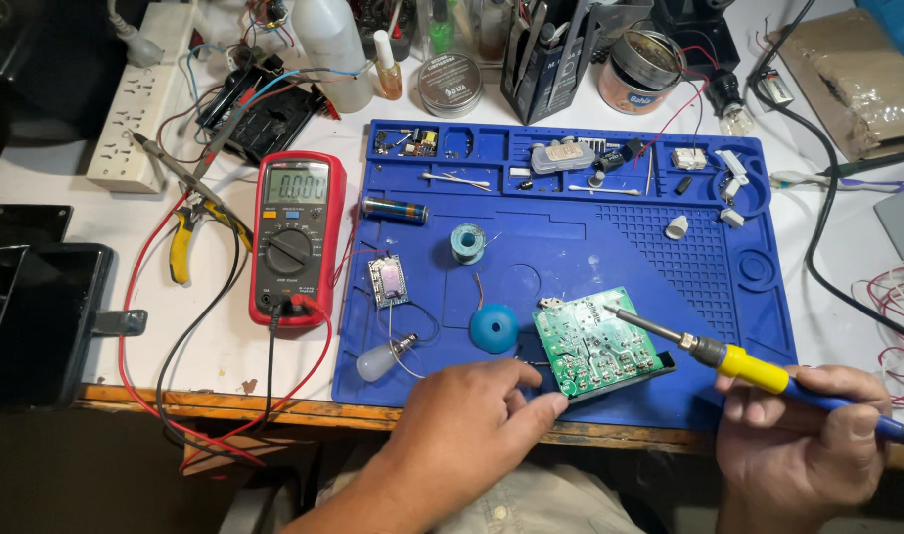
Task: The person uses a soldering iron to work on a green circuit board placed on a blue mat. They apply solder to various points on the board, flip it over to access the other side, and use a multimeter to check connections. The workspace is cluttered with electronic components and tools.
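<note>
L hand (469,417) fingers pinch green circuit board (590,341) edge; R hand (806,435) fist-grips soldering iron (759,370), tip on board. Risk: board slips, tip skids, bridges joints/burns L fingertips.

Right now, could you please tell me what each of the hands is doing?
Left hand: fingers closed on the near edge of the green circuit board, steadying it.
Right hand: closed around the soldering iron, tip on the board.

Probably an electronics repair bench: multimeter (296,237), blue soldering mat (571,247).

Soldering iron (759,371) tip on circuit board (590,341)
</note>
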